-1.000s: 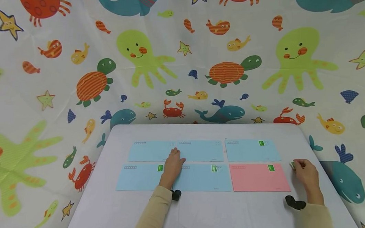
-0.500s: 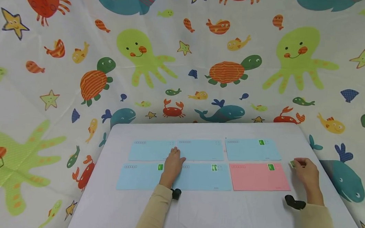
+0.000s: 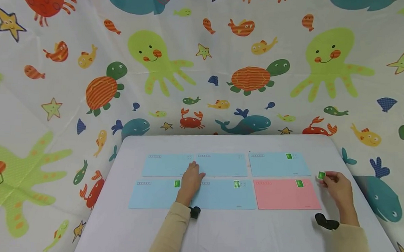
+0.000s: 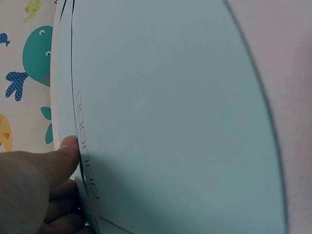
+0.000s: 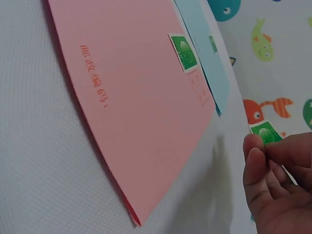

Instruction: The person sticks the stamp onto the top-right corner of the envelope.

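Note:
My right hand [image 3: 338,188] pinches a small green postage stamp [image 3: 321,175] between thumb and fingertips, held right of the pink envelope [image 3: 287,199]. In the right wrist view, the stamp [image 5: 265,132] pokes up beyond the fingertips, above the table. A green stamp [image 3: 299,183] lies on the pink envelope's upper right. My left hand [image 3: 189,184] rests flat among the blue envelopes, its fingers extended across the gap between the rows. It covers parts of the front left blue envelope [image 3: 153,197] and the front middle blue envelope [image 3: 223,199]; both bear a green stamp.
At the back lie a left blue envelope [image 3: 165,166], a middle one [image 3: 222,166] and a right one [image 3: 275,166] with a stamp. They lie on a white-covered table [image 3: 251,239]. A sea-animal patterned cloth [image 3: 204,76] hangs behind.
My right hand has risen slightly, and the stamp it pinches has turned so that its green face shows more fully. The left hand and the envelopes stay put.

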Motion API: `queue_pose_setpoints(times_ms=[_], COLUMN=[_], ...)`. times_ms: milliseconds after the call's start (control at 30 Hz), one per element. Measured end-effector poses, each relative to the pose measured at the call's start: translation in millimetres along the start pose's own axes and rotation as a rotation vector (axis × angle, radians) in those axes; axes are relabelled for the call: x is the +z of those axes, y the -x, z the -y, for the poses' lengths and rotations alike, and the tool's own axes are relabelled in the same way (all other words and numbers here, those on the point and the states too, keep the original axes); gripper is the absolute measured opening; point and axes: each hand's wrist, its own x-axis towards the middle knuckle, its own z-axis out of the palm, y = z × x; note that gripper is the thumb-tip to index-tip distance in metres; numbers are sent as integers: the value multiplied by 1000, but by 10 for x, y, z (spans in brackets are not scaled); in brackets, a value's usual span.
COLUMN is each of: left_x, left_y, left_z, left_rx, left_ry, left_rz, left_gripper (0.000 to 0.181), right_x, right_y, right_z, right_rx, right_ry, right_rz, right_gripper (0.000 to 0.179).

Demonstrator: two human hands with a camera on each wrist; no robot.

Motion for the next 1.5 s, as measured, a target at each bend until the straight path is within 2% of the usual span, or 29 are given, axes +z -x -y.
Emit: queue_pose_setpoints(times_ms=[300,567,833,1100,1333,1500], left_x=[7,0,-3,13,17,-3], left_y=[2,-4,2,0,-2,17], left_z=[3,18,30,52,66,58], left_rx=[4,21,18,15,25,18], left_ry=[13,15,21,14,-4,14], left_rz=[-10,-26,-23,-8,-9,-1], left_gripper=[53,53,53,54,53,53], right_x=[11,31,67,142,180,222], right_y=[31,61,125,166,244,274], right_z=[54,94,126,159,245,332], right_rx=[-96,-81,-55,-127,-125,-142], right_ry=[-38,-45,0,-19,2,-13], right_rz=[-29,-39,-15,-31,-25,-35], right_gripper=[41,41,41,49,47,44])
